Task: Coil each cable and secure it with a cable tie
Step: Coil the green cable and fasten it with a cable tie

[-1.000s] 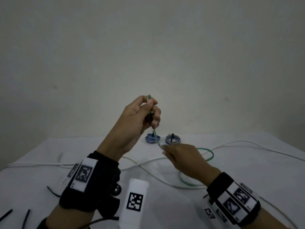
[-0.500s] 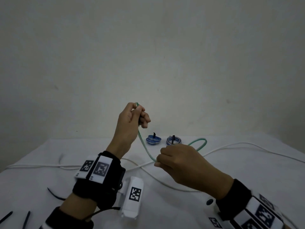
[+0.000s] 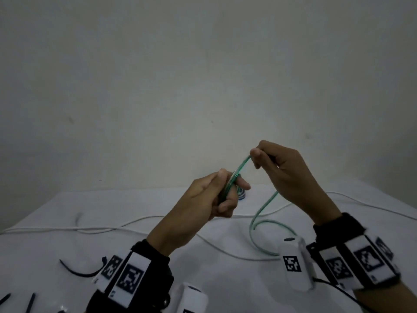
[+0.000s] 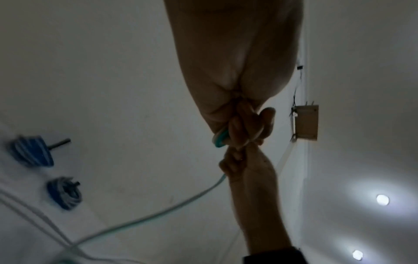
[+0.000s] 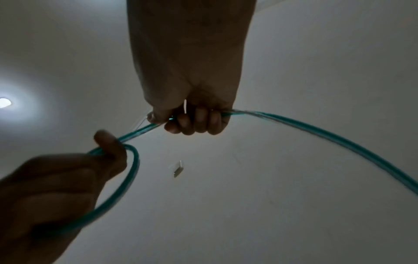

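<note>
White-covered table [image 3: 67, 222] under the action. A long white cable [image 3: 67, 229] snakes across it from nine o'clock towards three. The green cable's [image 3: 255, 233] slack loops down at four o'clock. Black cable ties [image 3: 76, 271] lie at seven o'clock. Two tied blue coils [image 4: 64, 193] sit at the far edge, twelve o'clock.

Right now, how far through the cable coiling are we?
Done: two blue coils lie tied on the table. In hand: the green cable; the left hand grips its first loops while the right hand feeds more, and a long tail still trails on the table. Left: finishing and tying it, then the white cable, still uncoiled. Spare black ties wait nearby.
</note>
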